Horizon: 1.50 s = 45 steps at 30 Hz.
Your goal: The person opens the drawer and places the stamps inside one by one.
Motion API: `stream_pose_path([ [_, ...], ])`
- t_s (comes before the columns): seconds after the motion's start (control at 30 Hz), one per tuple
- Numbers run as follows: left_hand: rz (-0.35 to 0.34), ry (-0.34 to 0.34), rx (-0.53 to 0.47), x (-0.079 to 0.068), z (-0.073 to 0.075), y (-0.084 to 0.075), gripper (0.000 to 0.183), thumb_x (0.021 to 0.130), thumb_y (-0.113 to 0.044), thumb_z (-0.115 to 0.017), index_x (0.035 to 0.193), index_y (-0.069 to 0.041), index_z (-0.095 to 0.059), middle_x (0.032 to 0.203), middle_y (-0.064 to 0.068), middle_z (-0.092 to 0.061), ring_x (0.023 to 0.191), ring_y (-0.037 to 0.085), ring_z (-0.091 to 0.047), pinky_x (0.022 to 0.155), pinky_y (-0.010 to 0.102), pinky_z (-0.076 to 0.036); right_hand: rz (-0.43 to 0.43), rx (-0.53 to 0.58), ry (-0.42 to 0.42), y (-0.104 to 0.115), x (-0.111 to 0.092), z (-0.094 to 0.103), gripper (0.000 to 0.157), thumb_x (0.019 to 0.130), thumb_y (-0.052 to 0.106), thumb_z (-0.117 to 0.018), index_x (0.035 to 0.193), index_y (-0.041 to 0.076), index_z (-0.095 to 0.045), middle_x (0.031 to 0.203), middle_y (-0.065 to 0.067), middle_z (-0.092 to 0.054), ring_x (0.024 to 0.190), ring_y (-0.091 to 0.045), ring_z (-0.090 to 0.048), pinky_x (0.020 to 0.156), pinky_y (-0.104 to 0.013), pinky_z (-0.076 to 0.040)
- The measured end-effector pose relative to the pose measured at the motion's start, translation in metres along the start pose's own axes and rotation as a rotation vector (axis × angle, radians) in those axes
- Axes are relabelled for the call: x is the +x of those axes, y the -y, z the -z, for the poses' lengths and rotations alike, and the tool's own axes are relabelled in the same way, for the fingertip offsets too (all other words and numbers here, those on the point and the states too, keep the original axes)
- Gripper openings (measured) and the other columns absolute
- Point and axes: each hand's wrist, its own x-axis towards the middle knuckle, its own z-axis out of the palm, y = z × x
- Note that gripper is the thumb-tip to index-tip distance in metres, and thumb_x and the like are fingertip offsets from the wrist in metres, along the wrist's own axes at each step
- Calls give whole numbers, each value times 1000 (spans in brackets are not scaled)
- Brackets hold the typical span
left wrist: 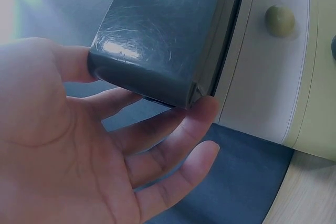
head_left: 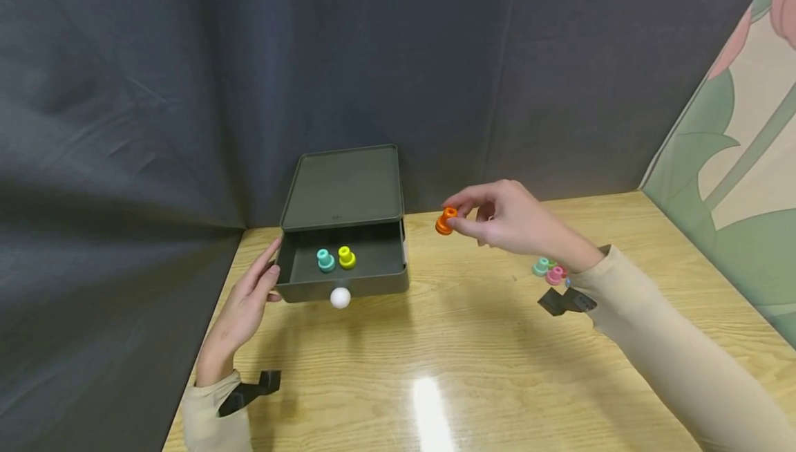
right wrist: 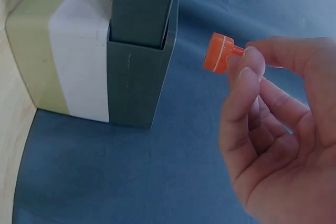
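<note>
My right hand (head_left: 513,220) pinches an orange peg (head_left: 444,222) with a wide round base between thumb and fingertips, in the air right of a small drawer box. In the right wrist view the same peg (right wrist: 216,53) has its base turned away from the fingers. The box's dark top drawer (head_left: 373,286) is pulled out, with a white ball knob (head_left: 340,298) on its front. A turquoise peg (head_left: 325,260) and a yellow peg (head_left: 347,258) stand inside. My left hand (head_left: 239,310) rests against the drawer's left side, its fingers loosely extended.
Several small pegs (head_left: 541,267) stand on the wooden table (head_left: 497,369) at right, partly behind the right forearm. Lower tiers of the box, white (right wrist: 81,51) and yellowish (right wrist: 34,61), show in the wrist views. A dark curtain (head_left: 435,79) hangs behind the box.
</note>
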Motion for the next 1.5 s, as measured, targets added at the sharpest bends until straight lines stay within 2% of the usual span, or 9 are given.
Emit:
stream_pose_path([
  [0.3, -1, 3, -10, 0, -1, 0, 56, 118, -34, -36, 172, -26, -24, 178, 14, -20, 142, 41, -48, 90, 24, -57, 48, 6, 29, 16, 23, -10, 25, 97, 17, -76, 122, 12, -80, 94, 0, -80, 56, -18, -61, 52, -27, -45],
  [0.47, -3, 1, -11, 0, -3, 0, 56, 118, -33, -36, 172, -25, -24, 178, 14, -20, 141, 41, -48, 89, 21, -56, 77, -25, 37, 26, 32, -19, 24, 95, 18, -79, 119, 14, -81, 94, 3, -81, 56, -16, -52, 53, -26, -39],
  [0.63, -4, -2, 0, 1, -4, 0, 56, 118, -34, -36, 172, -26, -24, 178, 13, -21, 138, 40, -51, 89, 23, -56, 104, -37, 59, 30, 44, -27, 24, 95, 19, -79, 118, 12, -82, 95, 4, -80, 55, -15, -50, 54, -25, -39],
  [0.87, -6, -7, 10, 2, -5, 0, 56, 118, -32, -37, 172, -24, -25, 178, 14, -22, 138, 40, -52, 90, 26, -57, 104, -67, 106, 34, 58, -40, 20, 96, 25, -78, 114, 17, -83, 89, 9, -78, 55, -14, -52, 56, -26, -41],
  [1.07, 4, -3, 13, 1, -5, -1, 56, 118, -33, -36, 172, -26, -24, 178, 14, -22, 136, 41, -54, 92, 30, -58, 101, -85, 156, 36, 67, -51, 19, 98, 27, -77, 112, 16, -83, 87, 8, -78, 60, -15, -56, 59, -28, -44],
  [1.33, 0, -4, 9, 2, -7, -3, 56, 118, -33, -37, 172, -26, -25, 177, 14, -23, 133, 41, -57, 88, 22, -55, 73, -104, 206, 32, 73, -63, 21, 99, 26, -77, 114, 13, -82, 88, 6, -79, 80, -11, -69, 72, -29, -53],
  [1.5, -2, -3, 9, 1, -6, -4, 56, 118, -32, -37, 172, -25, -25, 177, 14, -23, 133, 41, -57, 88, 23, -55, 111, -123, 223, 30, 77, -71, 23, 99, 25, -75, 116, 11, -82, 89, 3, -83, 78, -8, -71, 74, -28, -54],
])
